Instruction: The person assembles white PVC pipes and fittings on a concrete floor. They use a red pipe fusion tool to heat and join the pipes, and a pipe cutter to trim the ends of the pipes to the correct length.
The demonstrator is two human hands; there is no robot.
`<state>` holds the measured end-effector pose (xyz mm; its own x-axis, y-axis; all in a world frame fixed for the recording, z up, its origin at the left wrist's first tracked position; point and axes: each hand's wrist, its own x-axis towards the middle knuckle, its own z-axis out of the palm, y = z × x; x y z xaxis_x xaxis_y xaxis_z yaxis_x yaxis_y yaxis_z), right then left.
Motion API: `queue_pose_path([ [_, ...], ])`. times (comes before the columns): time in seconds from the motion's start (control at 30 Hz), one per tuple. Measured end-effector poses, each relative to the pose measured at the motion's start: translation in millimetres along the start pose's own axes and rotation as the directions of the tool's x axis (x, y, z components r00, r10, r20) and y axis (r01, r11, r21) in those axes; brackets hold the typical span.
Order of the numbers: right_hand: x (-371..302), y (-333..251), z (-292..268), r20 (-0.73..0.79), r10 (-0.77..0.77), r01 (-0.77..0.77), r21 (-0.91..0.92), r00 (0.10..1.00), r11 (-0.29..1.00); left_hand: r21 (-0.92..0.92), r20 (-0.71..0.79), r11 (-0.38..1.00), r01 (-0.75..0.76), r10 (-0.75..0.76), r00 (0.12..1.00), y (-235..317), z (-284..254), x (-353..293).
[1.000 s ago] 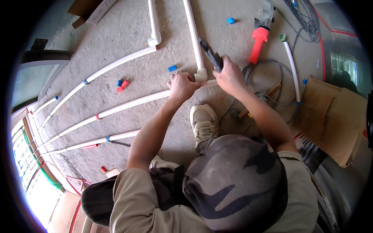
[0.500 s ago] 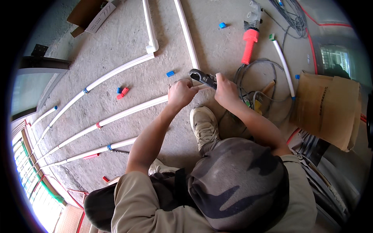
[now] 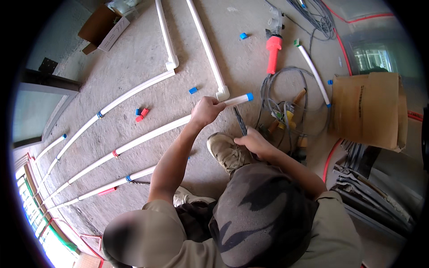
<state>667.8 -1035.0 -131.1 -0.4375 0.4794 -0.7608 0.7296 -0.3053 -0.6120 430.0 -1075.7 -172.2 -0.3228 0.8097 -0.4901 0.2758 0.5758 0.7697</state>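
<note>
Currently, left hand [image 3: 208, 111]: fingers curled closely, holding a long, smooth white plastic pipe [image 3: 152, 134] near its right end; the fingertips are hidden.
Right hand [image 3: 254, 142]: fingers folded around the lower part of a slim, dark, hard-looking tool [image 3: 240, 119], above a beige laced shoe [image 3: 229, 154]; how tightly they grip, I cannot tell.
Held pipe: slants across the middle from far left, rising to a blue, cylindrical end piece [image 3: 250, 97] just right of the left hand; a narrow red ring [image 3: 115, 153] circles it farther left.
Dark tool: stands steeply, its tip near the pipe; whether they touch is unclear.
Elbow: a glossy, bent white plastic fitting [image 3: 222, 94] ends another straight white pipe [image 3: 205, 44], just beyond the held one.
Upper right: a tool with a ridged red handle [image 3: 272, 56] lies above loops of thin grey cable [image 3: 264, 89].
Far right: a creased brown cardboard box [image 3: 368, 111] with flat sides.
Floor: rough, blotchy grey concrete [image 3: 134, 85], dotted with small blue and red pieces [image 3: 142, 115].
</note>
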Motion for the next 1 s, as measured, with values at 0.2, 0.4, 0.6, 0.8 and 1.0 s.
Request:
queue_pose_path([
  [0.2,23.6,-30.6,20.7,0.029,-0.040,0.039,0.045,0.999,0.998,0.017,0.020,0.999,0.030,-0.030,0.999,6.7,-6.4,-8.4],
  [0.4,39.4,-26.5,27.8,0.060,0.014,-0.015,0.022,0.998,1.000,-0.006,-0.045,0.999,-0.042,0.042,0.998,0.7,-2.3,-6.8],
  [0.6,33.7,-33.6,25.4,-0.031,-0.053,0.051,-0.076,0.998,0.996,0.010,-0.053,1.000,-0.020,0.020,0.998,2.0,-0.1,-1.7],
  [0.8,47.3,-15.9,34.9,-0.057,-0.124,0.118,-0.094,0.991,0.989,0.036,-0.039,0.999,0.030,-0.029,0.999,1.0,-6.0,-3.8],
  [1.0,50.6,4.9,40.8,-0.087,-0.122,0.115,-0.080,0.989,0.990,0.128,-0.128,0.987,-0.093,0.109,0.986,-8.5,4.7,-16.5],
])
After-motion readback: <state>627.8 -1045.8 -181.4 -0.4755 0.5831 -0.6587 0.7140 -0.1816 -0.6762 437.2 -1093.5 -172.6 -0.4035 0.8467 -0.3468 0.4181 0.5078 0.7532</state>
